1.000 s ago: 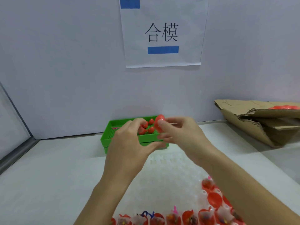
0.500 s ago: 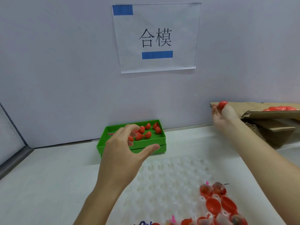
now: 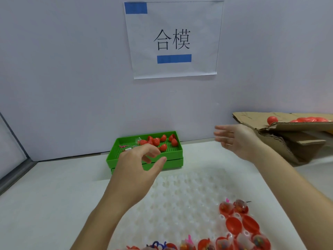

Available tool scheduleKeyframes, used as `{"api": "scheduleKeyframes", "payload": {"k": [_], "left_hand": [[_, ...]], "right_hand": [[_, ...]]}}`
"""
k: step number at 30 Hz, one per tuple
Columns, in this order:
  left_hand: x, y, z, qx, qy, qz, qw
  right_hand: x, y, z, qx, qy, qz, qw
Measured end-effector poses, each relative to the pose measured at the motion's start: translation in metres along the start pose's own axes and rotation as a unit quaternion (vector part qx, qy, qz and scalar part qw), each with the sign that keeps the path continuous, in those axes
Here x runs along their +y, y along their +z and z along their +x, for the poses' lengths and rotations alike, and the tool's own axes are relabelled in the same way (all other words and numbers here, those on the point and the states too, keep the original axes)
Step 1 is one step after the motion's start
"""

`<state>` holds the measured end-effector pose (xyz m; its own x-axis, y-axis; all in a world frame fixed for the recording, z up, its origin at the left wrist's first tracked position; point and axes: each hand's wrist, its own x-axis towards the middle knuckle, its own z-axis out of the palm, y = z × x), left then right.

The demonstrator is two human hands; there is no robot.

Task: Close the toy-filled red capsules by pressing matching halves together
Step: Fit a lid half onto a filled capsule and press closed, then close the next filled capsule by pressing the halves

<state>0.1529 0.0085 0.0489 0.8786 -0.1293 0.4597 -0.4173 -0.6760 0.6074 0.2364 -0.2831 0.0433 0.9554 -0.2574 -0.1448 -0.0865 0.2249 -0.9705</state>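
Red capsule halves (image 3: 234, 223) loaded with small bagged toys are seated in the sockets of a white dimpled tray (image 3: 180, 192) at the near edge of the table, mostly at its right corner, with two empty-looking red cups among them. Loose red cap halves (image 3: 163, 147) are piled in a green perforated bin (image 3: 144, 165) against the back wall, presumably kept there so that lids can be drawn one at a time. Finished capsules (image 3: 310, 120) are heaped in an open cardboard box (image 3: 281, 139) at the right, and one closed capsule (image 3: 272, 120) is seen at the box's rim, possibly in mid-air.

Nothing is held in the left hand (image 3: 138, 165); its fingers are loosely curled and it hovers over the near wall of the green bin, judged to be placed for picking the next cap. The right hand (image 3: 234, 139) is spread flat with straight fingers, empty, just short of the box flap and blurred at the fingertips. The two hands are well apart.

A filled half from the tray and a cap from the bin would be needed next; a misaligned rim or a pinched toy bag could prevent a full snap.
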Motion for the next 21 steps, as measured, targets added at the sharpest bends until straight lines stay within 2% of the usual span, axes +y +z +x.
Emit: {"api": "scheduleKeyframes", "payload": {"k": [3, 6, 8, 14, 21], "left_hand": [[0.002, -0.002, 0.0, -0.044, 0.012, -0.003, 0.999], [0.004, -0.003, -0.002, -0.092, 0.021, -0.017, 0.995], [0.005, -0.002, -0.004, -0.141, 0.024, -0.015, 0.99], [0.009, 0.009, -0.01, -0.241, 0.035, 0.008, 0.97], [0.012, 0.014, -0.007, -0.245, 0.044, 0.018, 0.968]], "right_hand": [[0.003, 0.005, -0.029, -0.112, -0.06, -0.197, 0.972], [-0.003, 0.011, -0.057, -0.219, -0.104, -0.363, 0.9], [-0.009, 0.015, -0.07, -0.256, -0.114, -0.426, 0.86], [-0.023, 0.012, -0.082, -0.254, -0.139, -0.506, 0.812], [-0.026, 0.009, -0.087, -0.26, -0.148, -0.518, 0.801]]}}
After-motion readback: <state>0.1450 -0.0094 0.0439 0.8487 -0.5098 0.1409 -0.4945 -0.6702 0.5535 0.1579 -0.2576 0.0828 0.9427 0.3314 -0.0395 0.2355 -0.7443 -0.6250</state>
